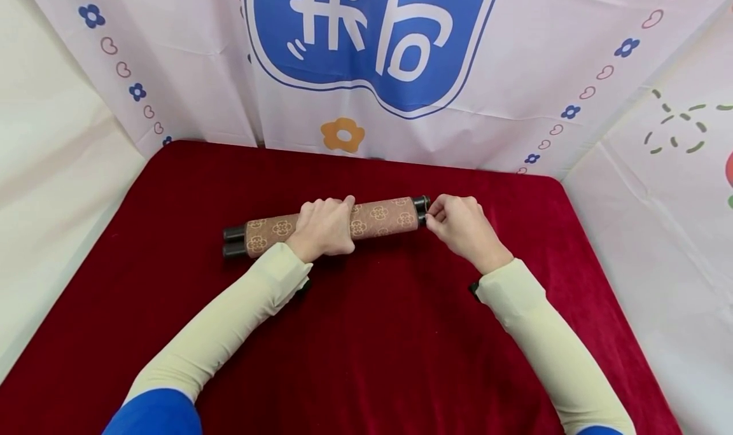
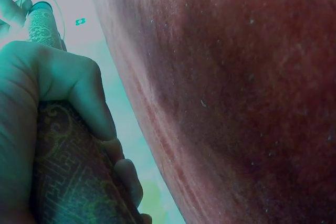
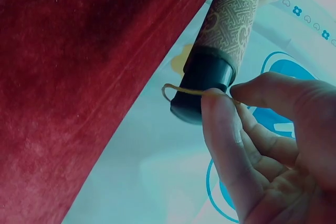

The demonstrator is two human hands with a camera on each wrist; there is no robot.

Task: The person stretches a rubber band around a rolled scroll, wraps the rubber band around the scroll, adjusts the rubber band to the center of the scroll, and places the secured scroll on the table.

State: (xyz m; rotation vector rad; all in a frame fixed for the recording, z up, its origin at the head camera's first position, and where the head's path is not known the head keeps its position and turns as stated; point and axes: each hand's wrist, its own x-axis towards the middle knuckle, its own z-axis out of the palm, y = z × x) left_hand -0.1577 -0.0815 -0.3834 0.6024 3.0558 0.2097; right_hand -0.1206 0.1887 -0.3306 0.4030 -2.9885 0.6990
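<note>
Two hands are working on one patterned scroll (image 1: pixel 383 219), brown with gold flowers, rolled up and stretching across the middle of the head view, right end slightly higher, over the red cloth (image 1: pixel 366 359). Cannot tell if it is resting on the cloth or being held just above. Paired black knobs (image 1: pixel 235 250) are sticking out at its left end, another pair at its right.

Left hand (image 1: pixel 326 225), centre of frame, is wrapping its fingers round the roll near mid-length, likely to keep it tight and steady while leaving the right end free.

Right hand (image 1: pixel 460 228), right of centre, is pinching a thin yellowish cord (image 3: pixel 186 91) between thumb and fingertip, other fingers bending in. In the right wrist view, the cord is forming a small loop by the black end, just past the patterned wrap; its far run is being hidden. Fingertips are probably being used because the cord is so thin.

Pale sleeves (image 1: pixel 229 327) are covering both forearms, lower left and lower right. Printed backdrop (image 1: pixel 200 72) with a blue emblem (image 1: pixel 366 60) is filling the top.
</note>
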